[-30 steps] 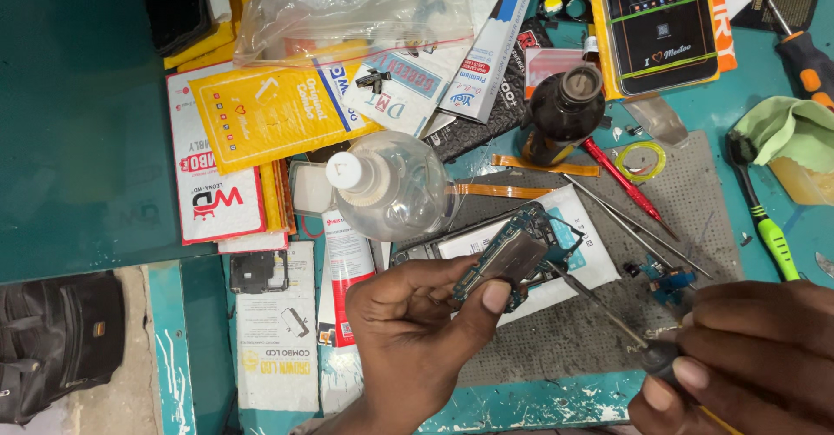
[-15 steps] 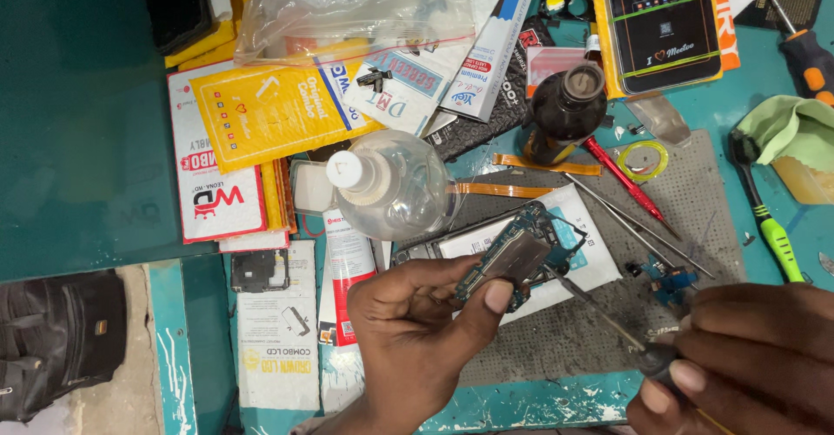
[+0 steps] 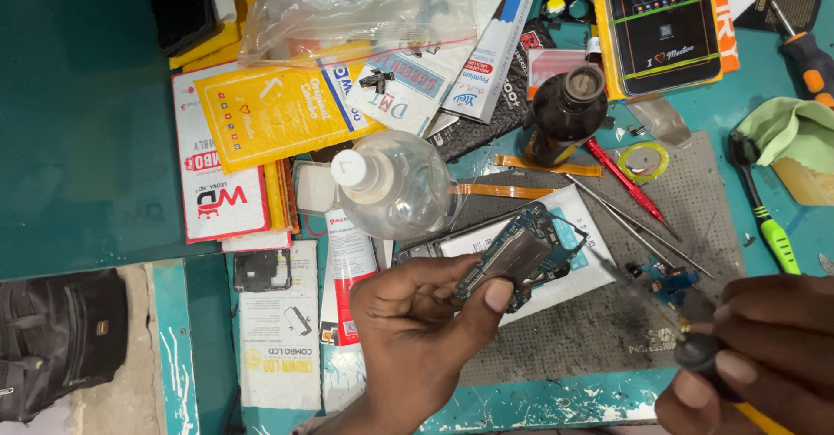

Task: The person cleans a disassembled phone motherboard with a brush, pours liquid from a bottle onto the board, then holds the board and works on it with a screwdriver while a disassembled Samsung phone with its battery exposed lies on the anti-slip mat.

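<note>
While the left hand (image 3: 417, 331) is pinching a phone circuit board (image 3: 519, 254) steady at frame centre, the right hand (image 3: 756, 348) is gripping a thin probe tool (image 3: 643, 292), tip angled toward the board.

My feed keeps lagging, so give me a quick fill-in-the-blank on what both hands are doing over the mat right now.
1. The left hand pinches a small ____ between thumb and fingers.
2. The right hand grips a thin ____ whose tip points at that part.
3. The clear bottle with the white cap lies on its ____.
4. The screwdriver lying on the right of the grey mat has a ____ handle.

Missing words: circuit board; screwdriver; side; green
</note>
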